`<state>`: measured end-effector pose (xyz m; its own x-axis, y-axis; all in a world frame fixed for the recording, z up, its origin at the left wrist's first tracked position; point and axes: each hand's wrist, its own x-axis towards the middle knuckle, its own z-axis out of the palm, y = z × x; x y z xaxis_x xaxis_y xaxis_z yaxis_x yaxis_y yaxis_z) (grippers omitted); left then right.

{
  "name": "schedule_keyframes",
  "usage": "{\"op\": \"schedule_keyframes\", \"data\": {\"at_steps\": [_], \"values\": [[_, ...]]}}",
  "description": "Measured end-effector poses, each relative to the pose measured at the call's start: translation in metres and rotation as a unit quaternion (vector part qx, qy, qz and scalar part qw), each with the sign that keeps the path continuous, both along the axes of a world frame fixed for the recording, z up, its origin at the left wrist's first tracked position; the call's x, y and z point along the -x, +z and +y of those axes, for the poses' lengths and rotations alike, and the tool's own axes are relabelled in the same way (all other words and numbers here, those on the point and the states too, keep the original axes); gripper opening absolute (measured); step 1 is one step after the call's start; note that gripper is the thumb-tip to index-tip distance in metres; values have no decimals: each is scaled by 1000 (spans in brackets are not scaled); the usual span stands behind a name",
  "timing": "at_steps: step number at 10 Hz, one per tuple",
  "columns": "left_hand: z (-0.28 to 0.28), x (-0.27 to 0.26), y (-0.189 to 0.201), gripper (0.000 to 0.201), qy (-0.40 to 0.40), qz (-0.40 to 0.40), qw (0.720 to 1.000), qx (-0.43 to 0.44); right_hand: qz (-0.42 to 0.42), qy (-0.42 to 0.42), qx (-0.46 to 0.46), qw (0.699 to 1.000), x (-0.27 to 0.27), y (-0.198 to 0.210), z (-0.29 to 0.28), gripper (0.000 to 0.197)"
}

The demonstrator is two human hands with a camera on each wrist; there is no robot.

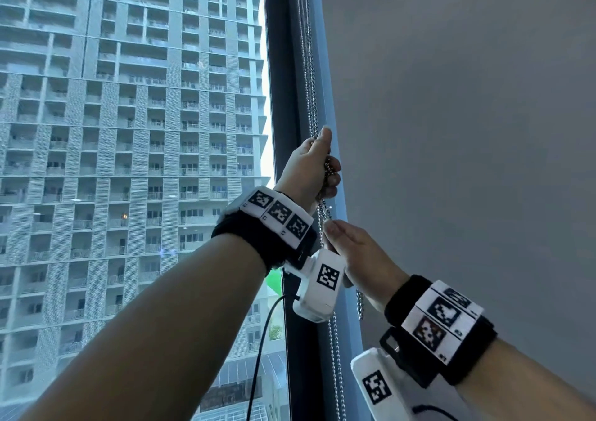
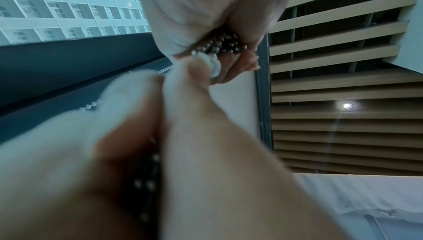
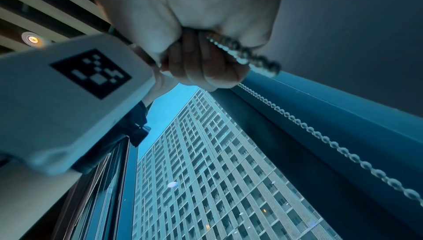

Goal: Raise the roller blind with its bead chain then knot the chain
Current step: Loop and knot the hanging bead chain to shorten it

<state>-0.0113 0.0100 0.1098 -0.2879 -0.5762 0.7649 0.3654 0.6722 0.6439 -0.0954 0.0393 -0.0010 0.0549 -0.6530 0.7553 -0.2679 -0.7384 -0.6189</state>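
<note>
The metal bead chain (image 1: 310, 75) hangs down the dark window frame (image 1: 283, 114). My left hand (image 1: 317, 166) is raised and grips a bunched loop of the chain in its fist, thumb up. The bunched beads (image 2: 219, 42) show between its curled fingers, beside a small white connector (image 2: 213, 65). Just below, my right hand (image 1: 351, 249) holds the chain's lower strands, which hang on below it (image 1: 335, 349). In the right wrist view the right hand (image 3: 199, 57) is curled round the chain (image 3: 242, 52), which runs taut away (image 3: 338, 147). The glass is uncovered; the blind itself is out of view.
A grey flat surface (image 1: 467, 130) fills the right side next to the frame. Through the glass stands a tall apartment block (image 1: 129, 130). The left wrist camera unit (image 1: 322, 288) and its black cable (image 1: 261, 340) hang close to the right hand. A slatted ceiling (image 2: 343, 135) is overhead.
</note>
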Motion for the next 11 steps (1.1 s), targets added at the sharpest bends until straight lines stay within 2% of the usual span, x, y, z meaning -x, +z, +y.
{"op": "schedule_keyframes", "data": {"at_steps": [3, 4, 5, 8, 9, 10, 11], "values": [[4, 3, -9, 15, 28, -24, 999, 24, -10, 38, -12, 999, 7, 1, 7, 37], [6, 1, -16, 32, 26, -28, 999, 18, -11, 45, -20, 999, 12, 2, 7, 29], [9, 0, -21, 40, 34, -36, 999, 8, 10, 20, -38, 999, 16, 4, 7, 24], [12, -6, -49, 58, 46, -41, 997, -49, 14, 22, -51, 998, 16, -11, 11, 25], [12, -10, -56, 61, 58, -48, 995, -60, 36, -10, -44, 998, 17, -14, 11, 26], [9, -18, -60, 65, 82, -79, 992, -45, 15, -30, -34, 999, 17, -15, 14, 27], [14, -30, -65, 62, 149, -127, 980, -15, -49, -52, -19, 997, 16, -14, 14, 46]]}}
